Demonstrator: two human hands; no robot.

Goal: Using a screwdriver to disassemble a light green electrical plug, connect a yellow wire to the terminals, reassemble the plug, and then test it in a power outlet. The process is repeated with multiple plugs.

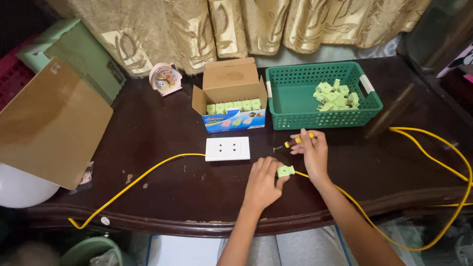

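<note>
My left hand pinches a small light green plug between thumb and fingers, resting on the dark wooden table. A yellow cable runs from the plug to both sides. My right hand lies just behind the plug and grips a small screwdriver with a yellow and red handle, its tip pointing left. A white double socket plate lies flat just left of the screwdriver tip.
An open cardboard box with a row of green plugs stands behind the socket plate. A green plastic basket holds several more plugs. A pink clock sits at the back left, beside a brown board. Curtains hang behind.
</note>
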